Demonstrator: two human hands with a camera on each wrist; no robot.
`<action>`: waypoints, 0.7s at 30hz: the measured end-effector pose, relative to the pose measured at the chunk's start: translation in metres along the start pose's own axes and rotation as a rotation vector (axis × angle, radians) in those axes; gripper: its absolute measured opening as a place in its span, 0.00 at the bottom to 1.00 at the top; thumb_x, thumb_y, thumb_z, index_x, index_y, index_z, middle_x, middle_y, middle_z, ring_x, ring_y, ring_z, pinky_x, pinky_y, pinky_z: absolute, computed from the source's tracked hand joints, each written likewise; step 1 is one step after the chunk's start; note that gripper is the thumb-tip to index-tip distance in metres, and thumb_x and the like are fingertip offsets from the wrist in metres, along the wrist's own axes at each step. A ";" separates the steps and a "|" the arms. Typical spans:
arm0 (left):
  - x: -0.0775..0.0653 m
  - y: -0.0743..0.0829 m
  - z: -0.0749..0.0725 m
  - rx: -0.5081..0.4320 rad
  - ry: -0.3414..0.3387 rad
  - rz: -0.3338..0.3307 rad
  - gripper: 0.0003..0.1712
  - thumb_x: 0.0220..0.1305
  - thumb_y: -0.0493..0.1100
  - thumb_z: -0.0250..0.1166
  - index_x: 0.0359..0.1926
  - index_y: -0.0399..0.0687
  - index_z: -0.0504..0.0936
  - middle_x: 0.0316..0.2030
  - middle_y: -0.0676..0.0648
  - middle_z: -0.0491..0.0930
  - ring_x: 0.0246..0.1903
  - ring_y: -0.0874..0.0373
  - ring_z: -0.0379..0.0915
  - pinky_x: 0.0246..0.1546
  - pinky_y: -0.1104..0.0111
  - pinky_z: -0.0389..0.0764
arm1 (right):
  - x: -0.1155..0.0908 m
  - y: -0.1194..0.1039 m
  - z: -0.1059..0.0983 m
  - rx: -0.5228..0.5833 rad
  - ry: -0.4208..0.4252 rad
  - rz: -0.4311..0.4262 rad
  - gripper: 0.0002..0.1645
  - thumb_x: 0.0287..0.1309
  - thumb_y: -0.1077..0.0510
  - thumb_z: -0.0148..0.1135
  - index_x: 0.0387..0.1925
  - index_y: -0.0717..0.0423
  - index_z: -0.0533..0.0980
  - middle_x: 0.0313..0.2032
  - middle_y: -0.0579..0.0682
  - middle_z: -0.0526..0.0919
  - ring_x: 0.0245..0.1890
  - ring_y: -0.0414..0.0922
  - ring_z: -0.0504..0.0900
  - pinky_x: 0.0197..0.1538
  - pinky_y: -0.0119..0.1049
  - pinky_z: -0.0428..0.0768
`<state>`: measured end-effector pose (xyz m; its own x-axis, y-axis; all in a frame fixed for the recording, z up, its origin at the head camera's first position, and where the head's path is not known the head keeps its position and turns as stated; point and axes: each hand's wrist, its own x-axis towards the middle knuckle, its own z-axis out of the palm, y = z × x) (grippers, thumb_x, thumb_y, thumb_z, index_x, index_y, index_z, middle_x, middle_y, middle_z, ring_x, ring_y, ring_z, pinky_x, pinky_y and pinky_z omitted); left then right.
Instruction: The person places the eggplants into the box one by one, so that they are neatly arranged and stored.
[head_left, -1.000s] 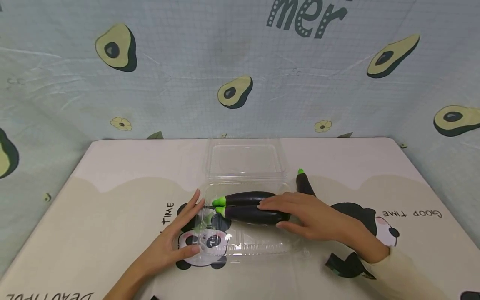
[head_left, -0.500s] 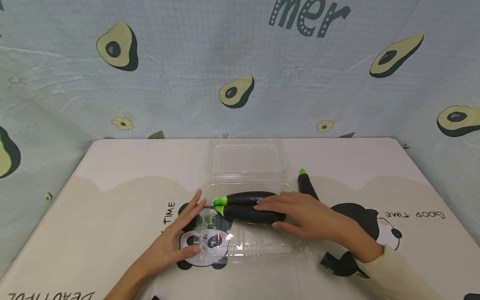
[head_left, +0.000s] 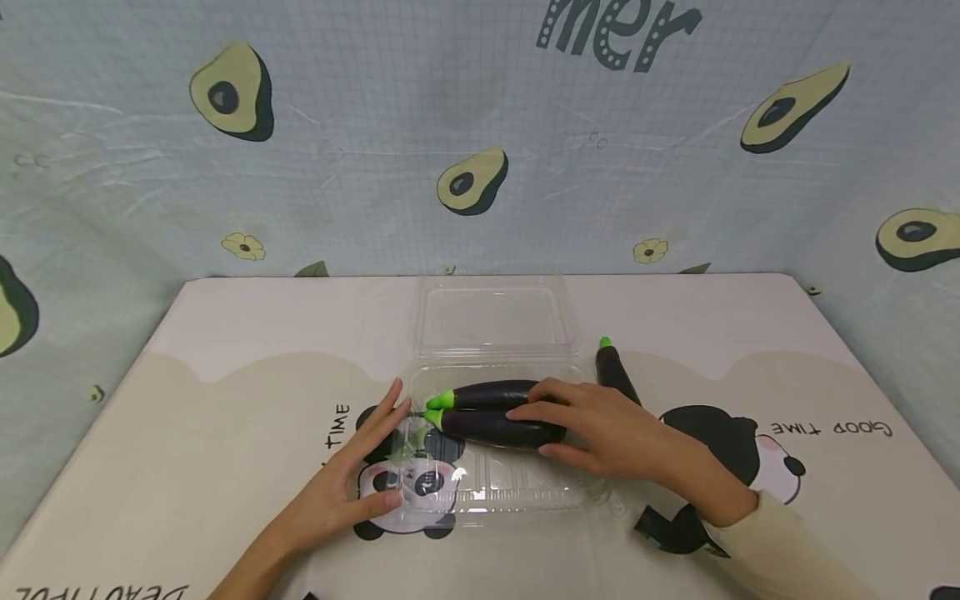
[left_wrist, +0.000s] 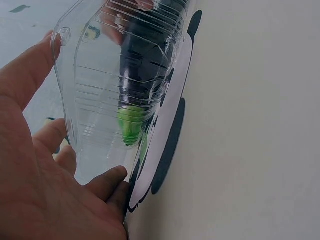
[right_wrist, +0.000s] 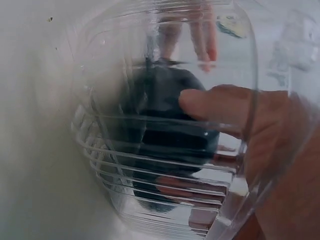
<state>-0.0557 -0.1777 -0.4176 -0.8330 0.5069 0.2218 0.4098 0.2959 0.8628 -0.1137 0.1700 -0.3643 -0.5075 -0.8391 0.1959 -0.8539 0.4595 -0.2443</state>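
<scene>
At the frame's centre, two eggplants (head_left: 483, 427) are lying in a box (head_left: 517, 483) on the tabletop (head_left: 225, 442), its lid (head_left: 491, 317) lying behind, a third eggplant (head_left: 615, 373) right.

From where I stand, creased pale blue-grey sheeting (head_left: 360, 217) hangs behind and at both sides, printed with halved avocados (head_left: 232, 93), yellow flowers (head_left: 243, 247) and dark lettering (head_left: 618, 33). Even light falls on the beige tabletop (head_left: 217, 458), pinkish beyond a scalloped line, with panda prints (head_left: 712, 437).
</scene>
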 end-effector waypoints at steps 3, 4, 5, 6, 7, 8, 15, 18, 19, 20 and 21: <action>0.000 0.000 0.000 0.000 0.001 -0.004 0.49 0.52 0.40 0.66 0.74 0.49 0.54 0.75 0.50 0.38 0.73 0.55 0.35 0.56 0.29 0.46 | 0.000 0.000 0.001 -0.023 0.001 0.001 0.29 0.59 0.49 0.65 0.62 0.41 0.71 0.53 0.45 0.73 0.35 0.37 0.77 0.37 0.37 0.77; 0.000 0.001 0.000 0.001 0.001 -0.006 0.49 0.52 0.41 0.66 0.74 0.49 0.54 0.75 0.50 0.38 0.73 0.55 0.35 0.56 0.29 0.46 | 0.000 0.000 0.001 -0.030 0.001 0.002 0.29 0.59 0.48 0.65 0.62 0.41 0.71 0.53 0.45 0.73 0.34 0.37 0.76 0.36 0.37 0.77; 0.000 0.001 0.000 0.001 0.002 -0.007 0.49 0.52 0.41 0.66 0.74 0.49 0.54 0.75 0.50 0.38 0.73 0.55 0.35 0.56 0.29 0.46 | 0.000 0.000 0.001 -0.036 0.001 0.004 0.29 0.59 0.48 0.65 0.62 0.41 0.71 0.53 0.45 0.73 0.34 0.37 0.76 0.36 0.37 0.77; 0.000 0.001 0.000 0.001 0.002 -0.008 0.49 0.52 0.41 0.66 0.74 0.49 0.54 0.75 0.50 0.38 0.73 0.55 0.35 0.56 0.29 0.46 | 0.000 0.000 0.001 -0.040 0.001 0.004 0.29 0.59 0.48 0.65 0.62 0.41 0.71 0.53 0.45 0.73 0.33 0.36 0.76 0.36 0.37 0.77; 0.000 0.001 0.000 0.003 0.002 -0.008 0.49 0.52 0.41 0.66 0.74 0.49 0.54 0.75 0.50 0.38 0.73 0.55 0.35 0.56 0.29 0.46 | 0.000 0.000 0.001 -0.042 0.000 0.003 0.29 0.59 0.48 0.65 0.62 0.41 0.71 0.52 0.45 0.73 0.32 0.36 0.76 0.35 0.37 0.77; 0.000 0.001 0.000 0.005 0.003 -0.009 0.49 0.52 0.41 0.66 0.74 0.49 0.54 0.75 0.51 0.38 0.73 0.55 0.35 0.56 0.29 0.46 | 0.000 0.000 0.001 -0.045 -0.001 0.003 0.29 0.58 0.48 0.65 0.62 0.41 0.71 0.52 0.45 0.73 0.32 0.36 0.75 0.35 0.37 0.77; 0.000 0.001 0.000 0.002 0.005 -0.012 0.49 0.52 0.41 0.66 0.74 0.50 0.54 0.75 0.51 0.38 0.73 0.55 0.35 0.56 0.29 0.46 | 0.001 0.000 0.001 -0.056 -0.008 0.011 0.29 0.57 0.49 0.66 0.61 0.40 0.71 0.51 0.45 0.73 0.29 0.37 0.73 0.32 0.35 0.76; 0.001 0.000 0.000 0.004 0.006 -0.014 0.49 0.52 0.42 0.66 0.74 0.50 0.54 0.75 0.51 0.38 0.73 0.55 0.35 0.56 0.29 0.46 | 0.001 -0.001 0.000 -0.057 -0.015 0.016 0.29 0.57 0.49 0.67 0.61 0.40 0.71 0.51 0.45 0.73 0.28 0.37 0.73 0.32 0.35 0.76; 0.001 0.000 0.000 0.007 0.007 -0.013 0.49 0.52 0.42 0.66 0.74 0.50 0.54 0.75 0.51 0.38 0.73 0.55 0.36 0.56 0.29 0.46 | 0.001 -0.001 0.000 -0.055 -0.017 0.017 0.29 0.57 0.49 0.67 0.61 0.40 0.72 0.51 0.45 0.73 0.28 0.37 0.73 0.32 0.35 0.76; 0.001 0.000 0.000 0.007 0.006 -0.011 0.49 0.52 0.41 0.66 0.74 0.50 0.54 0.75 0.51 0.38 0.73 0.55 0.36 0.56 0.29 0.46 | 0.001 -0.001 0.000 -0.054 -0.018 0.018 0.29 0.57 0.49 0.67 0.61 0.40 0.72 0.51 0.45 0.73 0.28 0.37 0.73 0.32 0.35 0.76; 0.001 0.000 0.000 0.008 0.006 -0.009 0.49 0.52 0.41 0.66 0.74 0.50 0.54 0.75 0.51 0.38 0.73 0.55 0.36 0.56 0.29 0.46 | 0.001 -0.001 0.000 -0.054 -0.018 0.020 0.29 0.57 0.48 0.67 0.61 0.40 0.72 0.51 0.45 0.73 0.28 0.37 0.73 0.32 0.35 0.76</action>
<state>-0.0563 -0.1775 -0.4171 -0.8389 0.4995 0.2163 0.4049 0.3071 0.8612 -0.1133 0.1686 -0.3633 -0.5226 -0.8347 0.1739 -0.8490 0.4906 -0.1964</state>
